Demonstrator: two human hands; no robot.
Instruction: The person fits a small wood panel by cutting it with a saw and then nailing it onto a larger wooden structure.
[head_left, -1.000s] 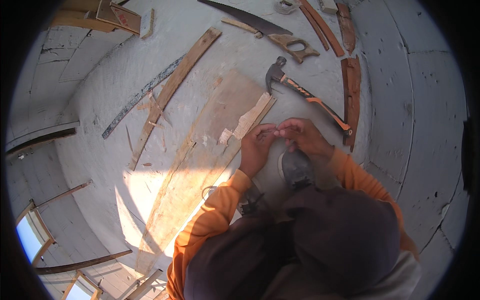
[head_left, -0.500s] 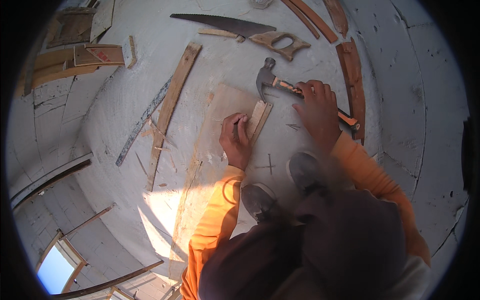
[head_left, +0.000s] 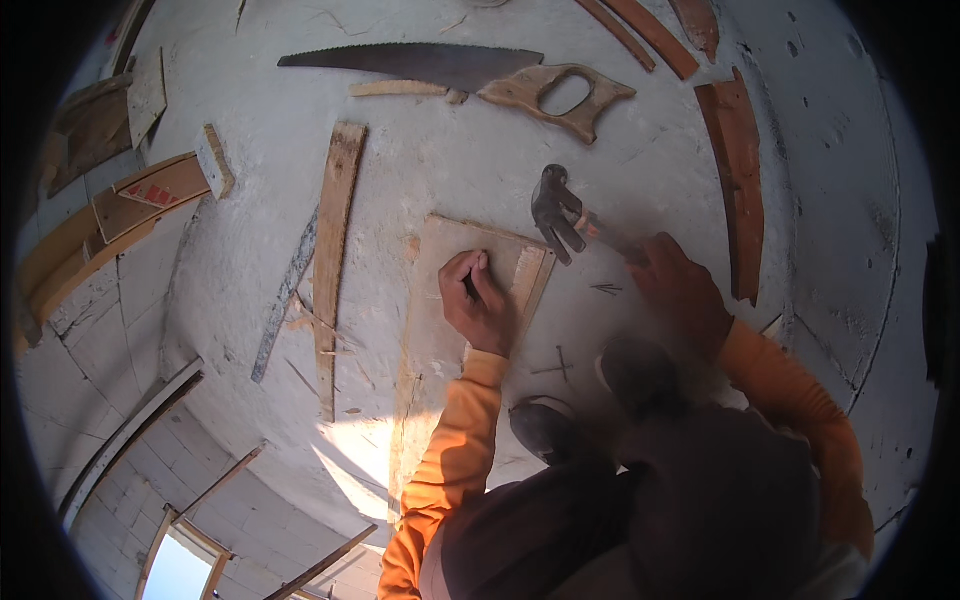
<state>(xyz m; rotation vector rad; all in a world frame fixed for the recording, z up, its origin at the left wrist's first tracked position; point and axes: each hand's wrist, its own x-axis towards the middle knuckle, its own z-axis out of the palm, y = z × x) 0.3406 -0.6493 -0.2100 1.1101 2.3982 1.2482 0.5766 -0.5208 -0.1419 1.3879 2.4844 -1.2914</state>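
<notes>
My right hand (head_left: 682, 290) is wrapped round the handle of a claw hammer (head_left: 556, 205), partly smeared by motion. The hammer's dark head hangs just beyond the far right corner of a flat wooden board (head_left: 440, 260), claw toward me. Over that board's far end sits my left hand (head_left: 478, 300), thumb and fingertips pressed together. Whatever is in that pinch, if anything, is too small to make out. A narrow wood strip (head_left: 530, 275) runs along the board's right edge, beside the left hand. Loose nails (head_left: 606, 289) lie on the floor between the hands.
A handsaw (head_left: 480, 75) lies across the far floor. Left of the board are a long wood plank (head_left: 338, 230) and a speckled metal strip (head_left: 285, 305). Reddish-brown wood pieces (head_left: 735, 180) lie at the right. Two more nails lie crossed (head_left: 562, 365) near my shoes (head_left: 545, 428).
My right hand has lifted the hammer off the floor and turned its head so the claw points toward me. My left hand stays pinched over the board. The view has shifted.
</notes>
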